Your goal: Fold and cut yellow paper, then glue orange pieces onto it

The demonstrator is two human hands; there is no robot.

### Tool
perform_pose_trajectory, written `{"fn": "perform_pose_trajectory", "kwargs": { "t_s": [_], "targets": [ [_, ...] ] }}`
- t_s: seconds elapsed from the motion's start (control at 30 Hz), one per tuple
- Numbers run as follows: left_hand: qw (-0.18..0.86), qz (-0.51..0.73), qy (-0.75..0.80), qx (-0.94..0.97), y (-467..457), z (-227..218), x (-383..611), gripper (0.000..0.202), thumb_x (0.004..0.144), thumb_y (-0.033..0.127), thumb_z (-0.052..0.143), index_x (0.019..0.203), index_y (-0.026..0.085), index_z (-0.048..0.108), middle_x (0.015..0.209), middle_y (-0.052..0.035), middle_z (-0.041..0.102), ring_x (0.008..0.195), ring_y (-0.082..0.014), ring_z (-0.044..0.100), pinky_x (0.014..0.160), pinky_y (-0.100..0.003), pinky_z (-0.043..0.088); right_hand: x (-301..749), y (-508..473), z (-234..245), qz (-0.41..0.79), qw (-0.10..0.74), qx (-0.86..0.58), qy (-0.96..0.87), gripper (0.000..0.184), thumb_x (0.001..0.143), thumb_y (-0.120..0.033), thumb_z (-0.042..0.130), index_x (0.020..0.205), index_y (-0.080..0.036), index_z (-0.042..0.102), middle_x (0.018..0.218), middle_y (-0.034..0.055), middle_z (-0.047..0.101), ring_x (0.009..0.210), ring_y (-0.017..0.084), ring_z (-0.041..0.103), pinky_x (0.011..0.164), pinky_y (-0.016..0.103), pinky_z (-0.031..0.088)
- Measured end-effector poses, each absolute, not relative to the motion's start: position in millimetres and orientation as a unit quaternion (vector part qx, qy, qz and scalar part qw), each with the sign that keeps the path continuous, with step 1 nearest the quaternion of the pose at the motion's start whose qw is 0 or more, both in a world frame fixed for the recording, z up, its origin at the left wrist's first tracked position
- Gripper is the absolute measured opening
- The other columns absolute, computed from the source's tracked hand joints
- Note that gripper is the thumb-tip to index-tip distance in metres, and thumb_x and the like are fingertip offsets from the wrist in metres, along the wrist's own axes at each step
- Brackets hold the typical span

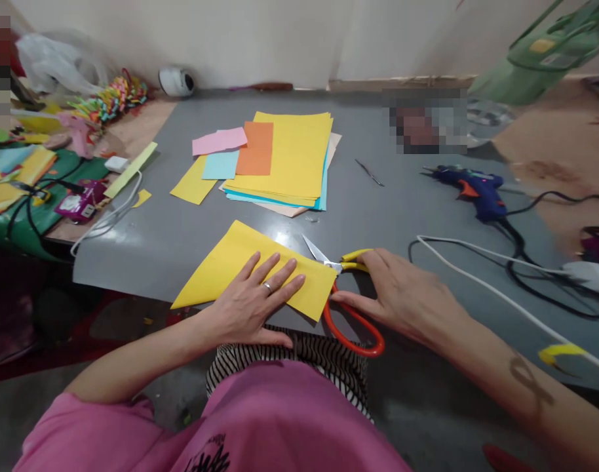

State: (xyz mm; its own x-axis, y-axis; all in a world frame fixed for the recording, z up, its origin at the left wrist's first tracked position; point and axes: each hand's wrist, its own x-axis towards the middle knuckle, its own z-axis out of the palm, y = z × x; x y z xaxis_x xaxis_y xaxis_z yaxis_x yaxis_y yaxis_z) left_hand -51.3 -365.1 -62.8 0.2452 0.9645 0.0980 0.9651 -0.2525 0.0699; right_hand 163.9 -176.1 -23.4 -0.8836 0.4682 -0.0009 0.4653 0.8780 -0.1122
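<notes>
A folded-looking sheet of yellow paper [221, 265] lies at the table's front edge, one corner reaching slightly over it. My left hand [253, 295] rests flat on this sheet with its fingers spread and a ring on one finger. In my right hand [402, 292] is a pair of scissors [356, 337] with one red-orange and one yellow handle loop. The handles are spread apart. One shiny blade points up and left along the sheet's far edge; the other blade seems hidden by the paper's right corner.
Stacked coloured paper [299, 147] lies behind, with smaller pieces beside it. Thin tweezers-like metal [369, 172] sit to its right. A blue glue gun [476, 187] and cables [476, 269] occupy the right. A purple device [80, 200] and a pink glue gun [78, 134] are left.
</notes>
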Motion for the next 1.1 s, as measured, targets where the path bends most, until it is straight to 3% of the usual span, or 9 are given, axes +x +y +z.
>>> {"fn": "perform_pose_trajectory", "kwargs": {
  "t_s": [0.23, 0.33, 0.43, 0.53, 0.77, 1.0, 1.1],
  "targets": [
    [0.042, -0.067, -0.689, -0.72, -387, -55, -81, 0.104, 0.081, 0.087, 0.03, 0.158, 0.02, 0.012, 0.162, -0.0184, 0.031, 0.151, -0.0359, 0.025, 0.123, -0.054, 0.012, 179, -168, -21, 0.081, 0.042, -0.185, -0.979, 0.073, 0.084, -0.075, 0.051, 0.122, -0.014, 0.061, 0.12, 0.0196, 0.066, 0.101, 0.036, 0.064, 0.083, 0.051, 0.052],
    [0.04, -0.049, -0.687, -0.724, -394, -63, -89, 0.103, 0.082, 0.086, 0.031, 0.159, 0.021, 0.01, 0.162, -0.0185, 0.031, 0.151, -0.036, 0.026, 0.123, -0.053, 0.013, 183, -170, -21, 0.056, 0.057, -0.175, -0.981, 0.063, 0.091, -0.065, 0.048, 0.125, -0.013, 0.06, 0.121, 0.0198, 0.066, 0.101, 0.036, 0.063, 0.083, 0.051, 0.053],
    [0.053, -0.055, -0.684, -0.725, -396, -71, -89, 0.105, 0.083, 0.085, 0.037, 0.16, 0.019, 0.009, 0.161, -0.0203, 0.031, 0.151, -0.0376, 0.025, 0.122, -0.055, 0.013, 184, -171, -22, 0.028, 0.067, -0.169, -0.983, 0.056, 0.096, -0.06, 0.042, 0.12, -0.014, 0.061, 0.115, 0.0191, 0.067, 0.095, 0.033, 0.063, 0.078, 0.047, 0.055],
    [0.06, -0.057, -0.683, -0.726, -396, -73, -87, 0.102, 0.082, 0.083, 0.041, 0.16, 0.025, 0.012, 0.162, -0.0204, 0.027, 0.15, -0.0407, 0.025, 0.121, -0.058, 0.016, 183, -170, -22, 0.011, 0.075, -0.158, -0.984, 0.056, 0.098, -0.059, 0.037, 0.118, -0.013, 0.061, 0.109, 0.0185, 0.068, 0.09, 0.031, 0.064, 0.072, 0.044, 0.055],
    [0.043, -0.053, -0.685, -0.725, -396, -71, -85, 0.102, 0.081, 0.083, 0.045, 0.161, 0.032, 0.007, 0.167, -0.0181, 0.013, 0.149, -0.0441, 0.024, 0.119, -0.062, 0.017, 181, -168, -20, 0.015, 0.059, -0.16, -0.985, 0.043, 0.099, -0.046, 0.038, 0.115, -0.016, 0.063, 0.109, 0.0171, 0.07, 0.09, 0.03, 0.066, 0.076, 0.044, 0.053],
    [0.047, -0.044, -0.682, -0.729, -396, -71, -84, 0.103, 0.082, 0.082, 0.044, 0.161, 0.031, 0.002, 0.166, -0.0206, 0.014, 0.149, -0.0444, 0.023, 0.118, -0.063, 0.018, 177, -166, -19, -0.042, 0.067, -0.148, -0.986, 0.033, 0.099, -0.026, 0.034, 0.082, -0.019, 0.061, 0.073, 0.0094, 0.065, 0.066, 0.023, 0.062, 0.057, 0.036, 0.044],
    [0.044, -0.041, -0.684, -0.727, -396, -71, -84, 0.104, 0.082, 0.082, 0.044, 0.161, 0.032, 0.001, 0.166, -0.0201, 0.014, 0.15, -0.0443, 0.023, 0.118, -0.063, 0.018, 178, -168, -19, -0.047, 0.063, -0.157, -0.984, 0.032, 0.1, -0.025, 0.032, 0.087, -0.019, 0.061, 0.071, 0.0074, 0.066, 0.062, 0.021, 0.061, 0.055, 0.034, 0.043]
  ]
}}
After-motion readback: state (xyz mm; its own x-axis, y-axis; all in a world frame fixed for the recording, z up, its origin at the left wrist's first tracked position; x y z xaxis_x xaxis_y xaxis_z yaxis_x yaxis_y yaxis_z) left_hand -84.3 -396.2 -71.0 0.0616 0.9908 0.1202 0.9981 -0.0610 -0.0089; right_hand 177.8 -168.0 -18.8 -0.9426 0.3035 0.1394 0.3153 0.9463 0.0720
